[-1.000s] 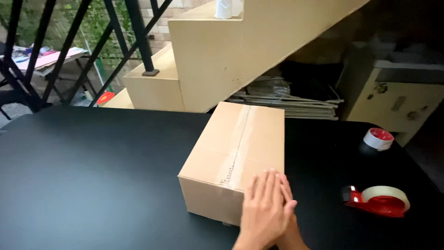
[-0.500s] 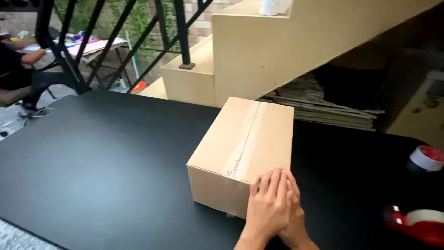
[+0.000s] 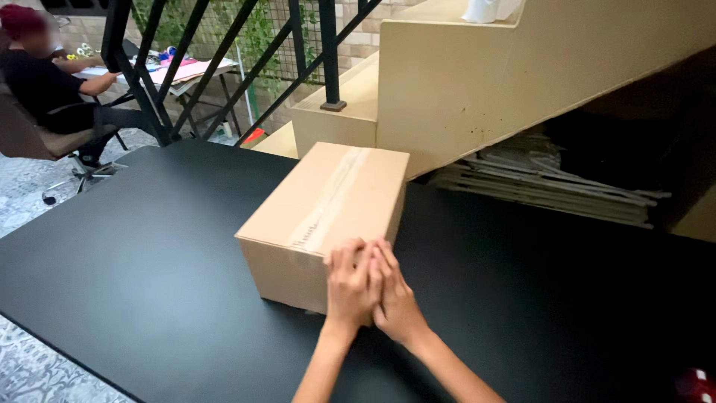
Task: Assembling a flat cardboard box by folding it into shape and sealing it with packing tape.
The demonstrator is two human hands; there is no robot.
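A sealed brown cardboard box point(image 3: 328, 201) with a strip of clear tape along its top lies on the black table point(image 3: 149, 276). Both of my hands press side by side on its near right corner. My left hand point(image 3: 349, 287) lies flat over the box's front face, its fingertips bent over the top edge by the end of the tape. My right hand point(image 3: 397, 298) rests against it, partly overlapping, with its fingers on the same edge. Neither hand holds a tool.
A red tape dispenser point(image 3: 697, 384) peeks in at the bottom right corner. Behind the table rise a cream staircase point(image 3: 462, 82) with a black railing point(image 3: 328, 52) and a stack of flattened cardboard point(image 3: 552, 186). A person point(image 3: 52, 97) sits at a desk far left.
My hands have slid from the box's top down onto its near edge. The view has swung left, so the tape roll has left the picture and the seated person has come in.
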